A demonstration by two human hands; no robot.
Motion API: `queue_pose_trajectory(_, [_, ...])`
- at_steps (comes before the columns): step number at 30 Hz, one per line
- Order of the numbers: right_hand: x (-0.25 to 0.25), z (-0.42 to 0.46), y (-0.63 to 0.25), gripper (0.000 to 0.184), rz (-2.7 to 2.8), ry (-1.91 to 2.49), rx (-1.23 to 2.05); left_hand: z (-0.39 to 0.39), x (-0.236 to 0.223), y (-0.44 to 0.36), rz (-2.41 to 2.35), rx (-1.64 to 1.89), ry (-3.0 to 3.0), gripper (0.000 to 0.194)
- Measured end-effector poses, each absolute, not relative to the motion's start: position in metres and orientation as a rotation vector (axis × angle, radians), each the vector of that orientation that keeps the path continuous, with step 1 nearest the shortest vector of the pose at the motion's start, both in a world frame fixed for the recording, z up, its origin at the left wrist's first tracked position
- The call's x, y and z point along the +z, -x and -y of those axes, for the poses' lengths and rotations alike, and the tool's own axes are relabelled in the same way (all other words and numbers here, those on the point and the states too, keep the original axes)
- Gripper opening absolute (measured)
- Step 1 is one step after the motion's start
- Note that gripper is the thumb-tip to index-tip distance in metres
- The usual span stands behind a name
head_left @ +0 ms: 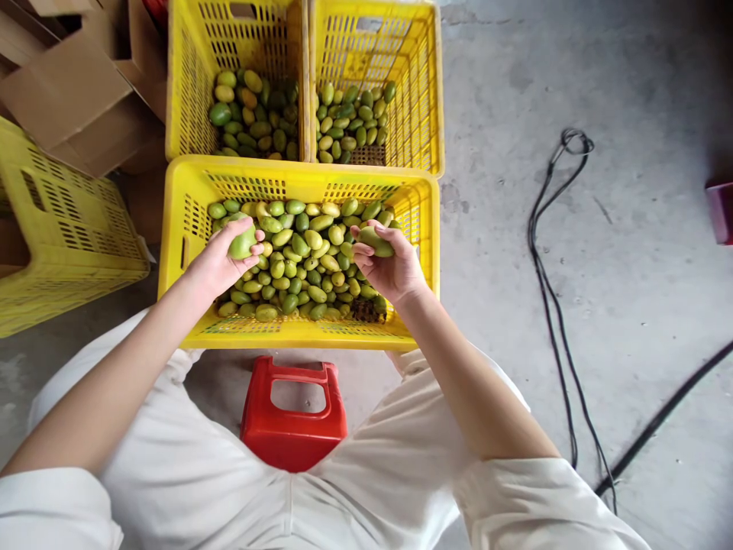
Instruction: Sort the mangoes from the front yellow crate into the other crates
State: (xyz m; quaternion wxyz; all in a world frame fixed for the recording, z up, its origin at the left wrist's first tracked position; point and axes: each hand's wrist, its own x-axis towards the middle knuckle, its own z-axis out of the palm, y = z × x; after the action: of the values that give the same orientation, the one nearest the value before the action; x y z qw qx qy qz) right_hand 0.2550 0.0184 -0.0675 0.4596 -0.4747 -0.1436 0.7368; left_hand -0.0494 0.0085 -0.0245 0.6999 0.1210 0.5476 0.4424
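A yellow plastic crate [301,334] stands in front of me with many green and yellowish mangoes [298,267] spread over its bottom. Above its left part, my left hand [224,256] is closed around a green mango [243,240]. My right hand [395,267] grips another green mango [376,241] over the right part of the same crate. Both hands are apart from each other, palms turned inward. The fruit directly under each hand is partly hidden.
Two more yellow crates, a left one [192,84] and a right one [421,92], hold mangoes behind. Cardboard boxes [72,95] and another yellow crate [80,221] stand left. A red stool [295,443] is between my legs. Black cables [541,267] lie on the floor.
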Motion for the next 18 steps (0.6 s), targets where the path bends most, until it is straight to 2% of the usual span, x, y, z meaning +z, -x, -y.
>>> queue_pose_trajectory(6, [-0.070,-0.019,-0.251,0.043,0.338,1.142,1.807,-0.008,-0.024,0.044,-1.244,1.029,-0.222,0.028])
queue_pose_trajectory(13, [-0.064,-0.021,-0.253,0.042,0.417,1.205,1.864,-0.013,-0.031,0.043,-1.294,1.015,-0.234,0.046])
queue_pose_trajectory(18, [-0.067,-0.019,-0.253,0.048,0.425,1.145,1.836,-0.013,-0.035,0.049,-1.279,1.055,-0.233,0.032])
